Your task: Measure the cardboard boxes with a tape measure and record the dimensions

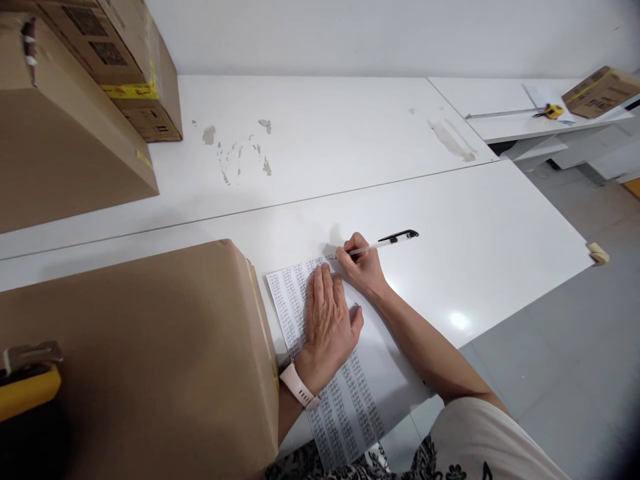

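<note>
A sheet of paper [345, 427] with several columns of small handwriting lies on the white table, its lower end reaching past the near edge. My left hand [330, 320] rests flat on it, fingers stretched out, with a pale pink band at the wrist. Just to the right, my right hand [365, 267] is closed around a pen [383, 243] that has a clear barrel and a black clip. The pen's tip meets the top edge of the paper. My fingers partly hide the tip.
Close on the left stands a large cardboard box [150, 347] with a yellow tape tool [30, 390] on top. More boxes [60, 133] stand at the back left. A tape measure [553, 111] and a small box [600, 91] sit far right. The table's corner [595, 253] has a padded guard.
</note>
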Tool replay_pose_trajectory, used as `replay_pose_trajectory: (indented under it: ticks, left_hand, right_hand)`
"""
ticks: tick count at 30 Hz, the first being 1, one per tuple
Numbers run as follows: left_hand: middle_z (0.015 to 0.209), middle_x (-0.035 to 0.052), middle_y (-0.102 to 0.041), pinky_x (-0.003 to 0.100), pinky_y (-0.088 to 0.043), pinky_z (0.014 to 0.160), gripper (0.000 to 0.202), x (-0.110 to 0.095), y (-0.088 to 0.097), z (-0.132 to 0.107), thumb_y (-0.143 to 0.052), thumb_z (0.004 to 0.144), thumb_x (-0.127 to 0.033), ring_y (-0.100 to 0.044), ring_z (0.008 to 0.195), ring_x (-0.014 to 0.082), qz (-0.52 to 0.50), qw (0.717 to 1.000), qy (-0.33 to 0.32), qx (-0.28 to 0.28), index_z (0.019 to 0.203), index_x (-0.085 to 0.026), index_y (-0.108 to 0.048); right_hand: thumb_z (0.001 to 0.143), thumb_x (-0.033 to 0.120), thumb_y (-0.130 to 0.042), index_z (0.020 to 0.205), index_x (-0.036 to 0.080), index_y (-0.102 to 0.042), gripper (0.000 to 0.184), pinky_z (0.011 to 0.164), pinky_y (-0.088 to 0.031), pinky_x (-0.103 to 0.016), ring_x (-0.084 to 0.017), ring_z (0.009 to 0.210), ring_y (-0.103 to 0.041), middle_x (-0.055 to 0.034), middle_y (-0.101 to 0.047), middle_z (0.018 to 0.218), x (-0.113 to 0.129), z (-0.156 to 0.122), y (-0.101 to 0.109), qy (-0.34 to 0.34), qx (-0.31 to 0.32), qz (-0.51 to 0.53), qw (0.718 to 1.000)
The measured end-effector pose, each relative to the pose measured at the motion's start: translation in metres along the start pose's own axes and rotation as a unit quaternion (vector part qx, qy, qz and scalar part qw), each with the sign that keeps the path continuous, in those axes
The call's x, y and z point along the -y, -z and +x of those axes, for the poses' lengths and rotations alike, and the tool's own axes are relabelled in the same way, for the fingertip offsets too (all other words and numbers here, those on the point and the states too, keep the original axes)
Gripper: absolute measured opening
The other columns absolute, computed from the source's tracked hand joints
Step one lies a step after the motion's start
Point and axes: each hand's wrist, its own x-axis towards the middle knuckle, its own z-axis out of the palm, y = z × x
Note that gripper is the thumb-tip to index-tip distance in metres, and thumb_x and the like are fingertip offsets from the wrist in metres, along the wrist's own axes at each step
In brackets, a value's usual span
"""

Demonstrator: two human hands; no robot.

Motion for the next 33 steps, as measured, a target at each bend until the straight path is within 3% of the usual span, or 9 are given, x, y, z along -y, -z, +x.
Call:
replay_pose_trajectory:
  ticks: [22,33]
  left_hand:
    - [0.155,0.0347,-0.040,0.059,-0.036,0.120,0.061,0.0003,0.0013,0.0008,-0.050,0.095,-0.034,-0.034,0.149,0.0427,0.002,1.000,-0.005,0.007,0.140,0.007,-0.045]
    - [0.156,0.0318,-0.041,0.059,-0.035,0.121,0.059,0.0002,-0.0002,0.0006,-0.050,0.095,-0.033,-0.034,0.149,0.0407,-0.011,1.000,0.007,0.005,0.141,0.004,-0.045]
  right_hand:
    - [0.080,0.025,-0.062,0.068,0.024,-0.041,0.024,0.050,-0.030,-0.026,-0.011,0.053,-0.035,0.0067,-0.039,0.055,0.0015,0.0002,0.0008,-0.003,-0.012,-0.013,1.000]
    - [0.082,0.025,-0.062,0.069,0.024,-0.041,0.025,0.051,-0.029,-0.026,-0.011,0.053,-0.035,0.0068,-0.039,0.056,-0.0003,-0.0006,0.0008,0.003,-0.012,-0.016,1.000]
